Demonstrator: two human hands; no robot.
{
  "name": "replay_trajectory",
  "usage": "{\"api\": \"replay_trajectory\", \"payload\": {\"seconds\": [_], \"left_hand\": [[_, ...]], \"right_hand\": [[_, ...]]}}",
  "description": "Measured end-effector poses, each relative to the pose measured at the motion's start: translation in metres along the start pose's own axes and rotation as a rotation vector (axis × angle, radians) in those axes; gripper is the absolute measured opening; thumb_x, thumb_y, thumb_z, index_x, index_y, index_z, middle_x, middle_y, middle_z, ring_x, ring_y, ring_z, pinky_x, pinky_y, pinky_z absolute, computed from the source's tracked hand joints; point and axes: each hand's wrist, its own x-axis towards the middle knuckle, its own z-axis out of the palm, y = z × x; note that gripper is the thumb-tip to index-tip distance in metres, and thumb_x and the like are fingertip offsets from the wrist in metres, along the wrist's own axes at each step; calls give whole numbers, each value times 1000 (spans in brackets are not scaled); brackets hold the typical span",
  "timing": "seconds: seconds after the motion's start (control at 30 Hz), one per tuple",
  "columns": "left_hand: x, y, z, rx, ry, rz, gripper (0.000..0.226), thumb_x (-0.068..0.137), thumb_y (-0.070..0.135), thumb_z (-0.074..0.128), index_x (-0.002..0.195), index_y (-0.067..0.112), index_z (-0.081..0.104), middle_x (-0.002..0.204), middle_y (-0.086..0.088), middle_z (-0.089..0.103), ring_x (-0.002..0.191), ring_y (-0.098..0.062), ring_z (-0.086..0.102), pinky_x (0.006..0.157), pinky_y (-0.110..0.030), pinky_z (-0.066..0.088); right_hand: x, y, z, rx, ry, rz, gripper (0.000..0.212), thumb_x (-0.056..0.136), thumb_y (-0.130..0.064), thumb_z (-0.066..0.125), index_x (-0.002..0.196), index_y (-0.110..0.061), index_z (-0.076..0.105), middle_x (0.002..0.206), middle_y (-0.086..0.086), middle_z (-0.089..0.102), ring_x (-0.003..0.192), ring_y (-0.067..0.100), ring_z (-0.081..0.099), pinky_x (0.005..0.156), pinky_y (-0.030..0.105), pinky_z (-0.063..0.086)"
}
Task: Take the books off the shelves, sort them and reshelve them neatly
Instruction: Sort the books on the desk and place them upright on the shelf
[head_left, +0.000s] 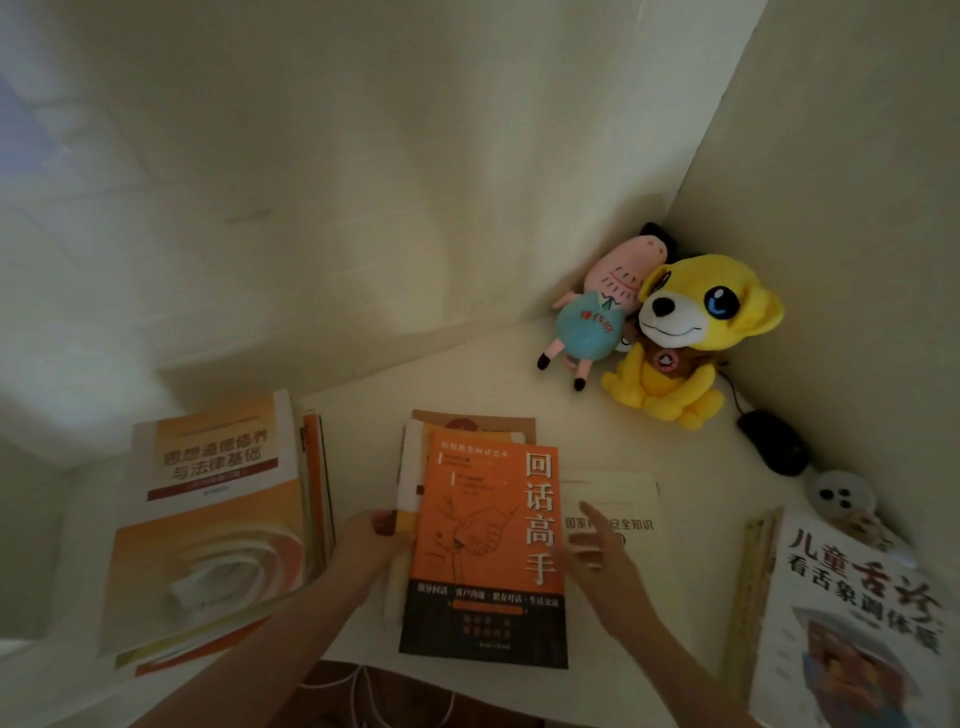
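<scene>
I was looking into a corner of someone's home, most likely a bedroom or study nook. A white desk (649, 431) met plain pale walls (363, 182). A yellow plush dog (691, 332) and a pink plush pig (602, 312) sat propped in the corner, with a black computer mouse (774, 441) just beside them. A textbook pile (218, 519), an orange paperback (488, 545) and a children's health book (857, 623) lay spread across the desk.

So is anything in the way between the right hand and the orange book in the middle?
No, nothing visible is in the way. The right hand, fingers open, sits just beside the right edge of the orange paperback book, above a white booklet lying flat. The left hand grips the book's left edge.
</scene>
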Motion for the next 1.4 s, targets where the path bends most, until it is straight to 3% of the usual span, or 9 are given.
{"api": "replay_trajectory", "payload": {"seconds": [0.17,0.3,0.43,0.6,0.77,0.87,1.07,1.27,1.4], "left_hand": [[-17,10,2,-92,-56,32,23,92,19,58,114,20,50,103,-4,64,93,-21,63,71,-32,52],[-27,13,-2,-72,-159,56,36,95,24,52,128,27,38,111,-6,63,88,-13,63,62,-23,49],[-31,17,-12,-45,-274,139,64,88,12,61,135,39,26,112,-2,64,94,-12,65,66,-23,55],[-40,27,-38,-49,-174,277,67,91,6,54,140,44,27,118,-4,60,105,-19,62,86,-40,55],[-63,33,-100,-143,-44,351,67,88,-2,54,133,43,32,99,10,70,87,-4,68,64,-20,56],[-75,16,-148,-297,50,263,65,84,-3,57,129,41,45,94,7,74,84,-14,71,59,-29,57],[-78,-25,-195,-379,155,141,67,83,-2,57,138,34,43,110,-5,69,97,-31,65,76,-47,52],[-71,-39,-193,-396,222,140,65,86,-3,55,138,33,38,116,-2,60,93,-19,61,68,-36,49],[-65,-53,-198,-207,400,129,54,91,-2,49,139,23,42,115,-11,62,94,-31,60,84,-49,47]], "right_hand": [[4,5,29,22,-27,-42,75,85,-7,67,137,-42,25,121,-5,59,105,8,59,85,31,55],[9,3,25,55,1,-21,70,90,-4,60,138,-39,24,108,-9,58,90,3,60,66,17,52],[13,11,15,78,28,-22,80,85,4,62,144,-37,26,120,-2,53,98,7,58,74,27,54],[13,11,11,164,-9,-23,85,80,8,69,142,-31,26,118,1,50,93,6,55,60,15,53],[19,12,4,171,55,16,102,78,1,74,151,-27,9,116,16,52,91,22,58,68,32,49],[20,9,3,152,33,13,101,78,6,71,152,-22,8,113,15,52,88,20,56,63,26,45],[14,-10,5,104,16,45,110,28,-47,73,129,-10,50,91,-3,62,80,9,58,59,22,42],[9,-14,5,104,12,111,117,25,-42,75,134,-8,47,97,5,61,84,20,58,60,26,44],[4,-23,6,111,9,137,108,35,-33,78,134,-7,46,89,-3,59,78,14,57,58,26,43]]}}
